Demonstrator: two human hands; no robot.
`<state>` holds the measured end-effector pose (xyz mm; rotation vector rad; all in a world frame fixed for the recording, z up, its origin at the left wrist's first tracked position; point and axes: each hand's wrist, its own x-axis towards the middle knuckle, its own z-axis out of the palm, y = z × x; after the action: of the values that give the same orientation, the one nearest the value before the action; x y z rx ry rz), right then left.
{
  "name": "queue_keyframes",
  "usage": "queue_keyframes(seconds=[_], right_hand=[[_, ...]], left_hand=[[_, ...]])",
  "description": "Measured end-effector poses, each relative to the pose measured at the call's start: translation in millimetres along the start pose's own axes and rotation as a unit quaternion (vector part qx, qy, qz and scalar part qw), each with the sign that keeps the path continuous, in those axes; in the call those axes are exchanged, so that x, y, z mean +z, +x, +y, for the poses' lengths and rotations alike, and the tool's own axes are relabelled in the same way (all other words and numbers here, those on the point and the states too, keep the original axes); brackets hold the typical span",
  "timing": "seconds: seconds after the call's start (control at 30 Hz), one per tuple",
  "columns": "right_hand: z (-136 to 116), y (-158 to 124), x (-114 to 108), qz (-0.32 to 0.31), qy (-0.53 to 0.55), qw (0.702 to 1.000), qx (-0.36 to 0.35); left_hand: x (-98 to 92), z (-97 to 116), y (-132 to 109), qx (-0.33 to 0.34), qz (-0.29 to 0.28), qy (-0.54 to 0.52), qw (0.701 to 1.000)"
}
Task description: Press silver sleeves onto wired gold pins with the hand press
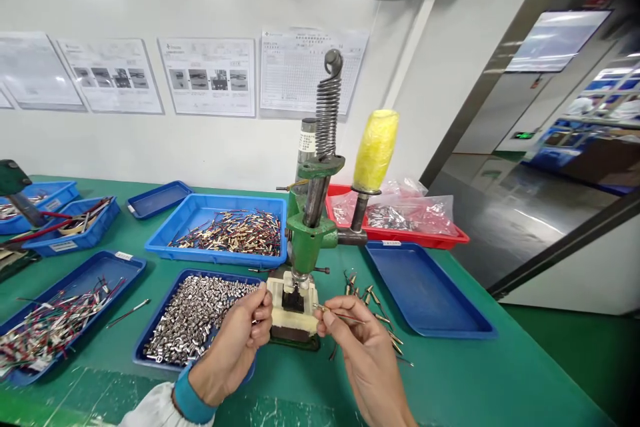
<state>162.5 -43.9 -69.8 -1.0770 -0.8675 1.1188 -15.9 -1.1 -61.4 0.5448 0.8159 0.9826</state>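
Observation:
My right hand (363, 360) pinches a thin wire (340, 312) with a small brass terminal (320, 308) at its tip, just right of the white die block (280, 293) of a green hand press (313, 227). My left hand (233, 350) is raised on the block's other side, above a blue tray of silver metal sleeves (165, 320). Its fingertips are pinched together, and I cannot tell whether they hold a sleeve. Below my right hand, several loose wires with brass terminals (373, 303) lie on the green mat.
A blue tray of brass-tipped wires (225, 200) stands behind the press, and a bare blue tray (430, 293) lies to its right. A red tray (400, 235) holds plastic bags. Wire-filled trays (75, 273) lie at left. The bench's front edge is near my hands.

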Motion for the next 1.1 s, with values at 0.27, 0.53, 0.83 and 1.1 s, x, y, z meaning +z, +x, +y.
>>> queue_keyframes(seconds=[0.27, 0.53, 0.83, 1.1], right_hand=[[-6.5, -10.9, 23.5, -0.023, -0.037, 0.998, -0.042], [-6.4, -14.4, 33.2, -0.031, -0.047, 0.996, -0.076], [4.0, -19.8, 40.2, 0.008, -0.082, 0.985, -0.148], [16.1, -21.7, 40.0, 0.054, -0.058, 0.985, -0.153]], left_hand=[[14.2, -7.0, -9.8, 0.031, 0.009, 0.018, 0.999], [16.5, -12.6, -10.5, 0.051, 0.008, 0.067, 0.996], [21.5, -20.7, -10.6, 0.084, 0.025, 0.076, 0.993], [14.5, -35.8, -11.7, 0.112, 0.004, 0.100, 0.989]])
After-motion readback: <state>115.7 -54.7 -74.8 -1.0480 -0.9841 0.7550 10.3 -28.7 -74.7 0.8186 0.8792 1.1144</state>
